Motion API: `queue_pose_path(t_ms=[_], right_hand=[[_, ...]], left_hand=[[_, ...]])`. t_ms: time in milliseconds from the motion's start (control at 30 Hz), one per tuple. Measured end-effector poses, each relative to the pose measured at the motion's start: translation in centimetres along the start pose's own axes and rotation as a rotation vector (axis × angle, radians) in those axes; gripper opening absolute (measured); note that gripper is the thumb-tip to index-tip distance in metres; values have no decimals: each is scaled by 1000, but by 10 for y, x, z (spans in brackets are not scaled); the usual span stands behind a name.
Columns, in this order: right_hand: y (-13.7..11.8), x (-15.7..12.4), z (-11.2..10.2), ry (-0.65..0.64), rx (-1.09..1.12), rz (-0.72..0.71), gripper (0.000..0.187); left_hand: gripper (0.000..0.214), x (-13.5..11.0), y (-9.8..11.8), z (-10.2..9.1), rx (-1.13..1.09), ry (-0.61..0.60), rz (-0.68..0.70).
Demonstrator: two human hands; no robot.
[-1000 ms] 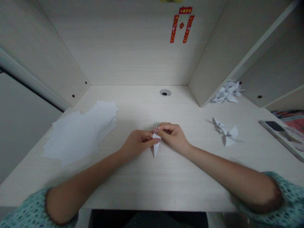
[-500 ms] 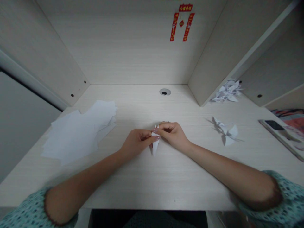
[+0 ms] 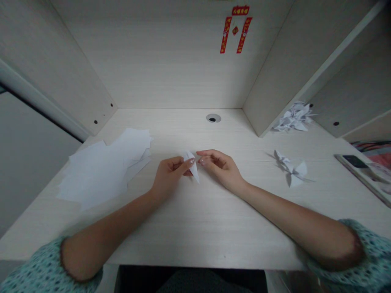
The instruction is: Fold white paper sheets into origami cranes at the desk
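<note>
Pinched between the thumb and fingers of my left hand is a small folded piece of white paper, narrow and pointed at its lower end. It is held just above the desk, near the middle. My right hand is close by on the right, its thumb and index finger a little apart with nothing between them. A small gap separates its fingertips from the folded paper. My left fingers hide part of the paper's left side.
White paper sheets lie in a loose stack at left on the desk. At right are folded paper cranes, with a heap of folded paper behind the divider. A phone lies at far right.
My right hand has let go of the folded paper. My left hand has moved slightly up and left with it, and the paper is now tilted, its point toward the lower right.
</note>
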State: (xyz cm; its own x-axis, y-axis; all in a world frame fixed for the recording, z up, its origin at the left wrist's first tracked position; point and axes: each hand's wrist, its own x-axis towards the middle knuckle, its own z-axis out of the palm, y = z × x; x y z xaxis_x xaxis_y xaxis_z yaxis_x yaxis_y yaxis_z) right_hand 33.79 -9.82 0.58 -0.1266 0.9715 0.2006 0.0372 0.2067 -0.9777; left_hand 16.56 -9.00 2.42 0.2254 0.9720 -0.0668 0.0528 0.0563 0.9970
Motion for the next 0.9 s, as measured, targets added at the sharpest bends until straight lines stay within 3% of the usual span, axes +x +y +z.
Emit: queue_pose_path(t_ms=[167, 367, 600, 900], right_hand=[[-2, -5, 4, -110, -65, -91, 30], [3, -4, 4, -115, 57, -49, 26], [3, -3, 2, -136, -19, -59, 31], [-6, -8, 1, -186, -230, -288, 22]], left_hand=[[33, 3, -4, -3, -100, 58, -9], [32, 3, -6, -2, -182, 38, -20], [28, 3, -7, -2, -187, 29, -26], [34, 1, -5, -2, -36, 1, 29]])
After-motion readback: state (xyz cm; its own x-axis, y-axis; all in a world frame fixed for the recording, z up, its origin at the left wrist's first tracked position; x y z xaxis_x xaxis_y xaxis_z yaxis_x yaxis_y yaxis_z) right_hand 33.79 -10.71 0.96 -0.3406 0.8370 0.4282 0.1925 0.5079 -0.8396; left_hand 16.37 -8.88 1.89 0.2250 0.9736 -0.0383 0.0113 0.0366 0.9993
